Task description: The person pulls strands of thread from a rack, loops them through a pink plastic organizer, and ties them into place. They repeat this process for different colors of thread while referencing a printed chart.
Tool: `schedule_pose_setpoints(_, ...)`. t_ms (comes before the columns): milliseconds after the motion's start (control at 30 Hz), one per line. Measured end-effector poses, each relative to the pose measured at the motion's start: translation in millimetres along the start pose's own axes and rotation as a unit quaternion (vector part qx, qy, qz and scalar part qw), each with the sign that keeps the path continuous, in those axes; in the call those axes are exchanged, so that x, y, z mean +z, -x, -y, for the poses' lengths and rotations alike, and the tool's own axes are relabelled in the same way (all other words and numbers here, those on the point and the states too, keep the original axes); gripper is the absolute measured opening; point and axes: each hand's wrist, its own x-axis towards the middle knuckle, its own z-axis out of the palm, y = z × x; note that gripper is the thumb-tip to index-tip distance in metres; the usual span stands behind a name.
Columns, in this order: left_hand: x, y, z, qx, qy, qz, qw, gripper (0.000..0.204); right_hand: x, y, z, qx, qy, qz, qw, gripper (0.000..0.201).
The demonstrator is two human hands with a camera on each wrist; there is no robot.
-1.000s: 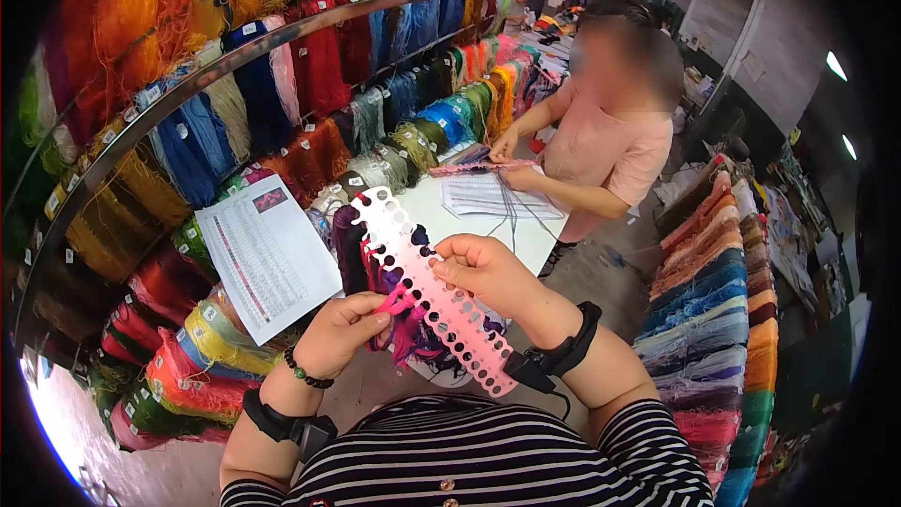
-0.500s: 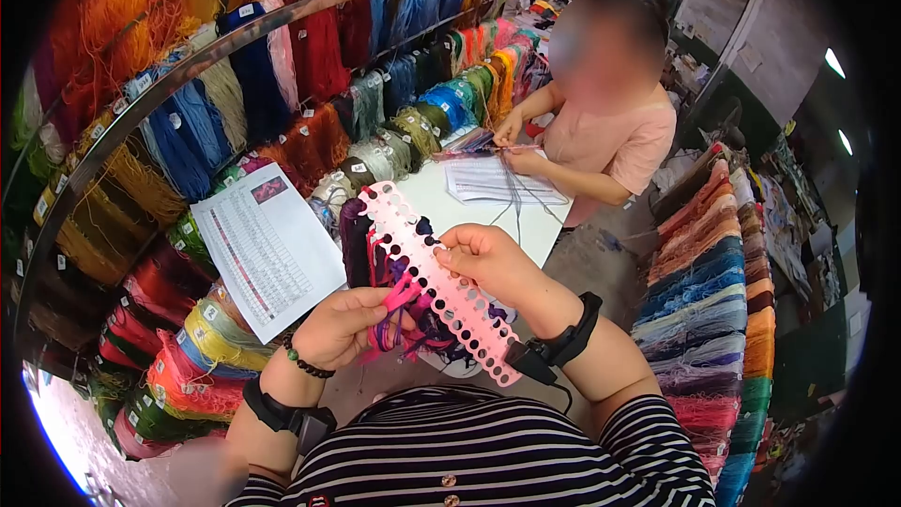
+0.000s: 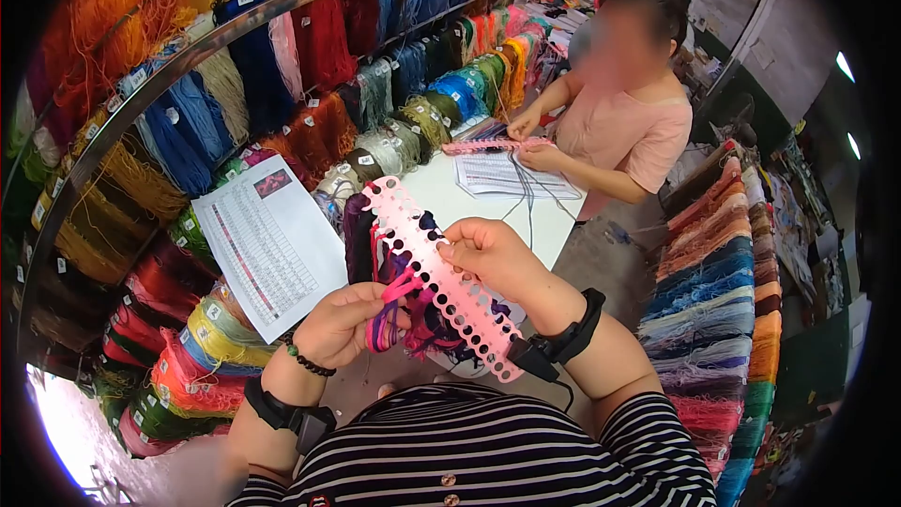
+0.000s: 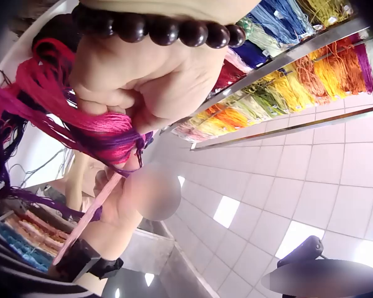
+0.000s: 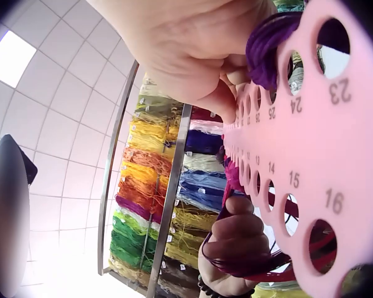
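A pink plastic thread card point(image 3: 441, 277) with rows of numbered holes point(image 5: 323, 155) is held slantwise in front of my chest. My right hand point(image 3: 483, 258) grips its upper edge, thumb and fingers curled round it. Skeins of pink, purple and red thread point(image 3: 408, 314) hang from the holes on the card's left side. My left hand point(image 3: 343, 324) is closed round a bundle of those pink and purple threads point(image 4: 93, 127) just below the card. A printed colour chart sheet point(image 3: 272, 244) lies on the yarn to the left.
Curved metal racks point(image 3: 188, 61) hung with many coloured thread skeins fill the left. A person in a pink shirt point(image 3: 629, 131) works at a white table point(image 3: 469, 207) ahead with papers and another pink card point(image 3: 493, 145). Stacked thread bundles point(image 3: 723, 300) stand at the right.
My left hand has drawn the pink and purple threads down and leftward from the card. The card and my right hand have risen slightly. The other person has shifted at the table.
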Motion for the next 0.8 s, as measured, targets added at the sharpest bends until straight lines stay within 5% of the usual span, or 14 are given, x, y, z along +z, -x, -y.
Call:
schedule_pose_setpoints(700,-8.0,-6.8,1.0,-0.014,-0.020,0.014,1.000,0.022,-4.0,-8.9,-5.6,-0.006,0.011,0.018,1.000,0.018)
schedule_pose_setpoints(800,-13.0,-11.9,4.9,-0.004,-0.203,-0.081,0.976,0.023,-3.9,-9.7,-4.7,-0.025,0.027,0.018,0.999,0.018)
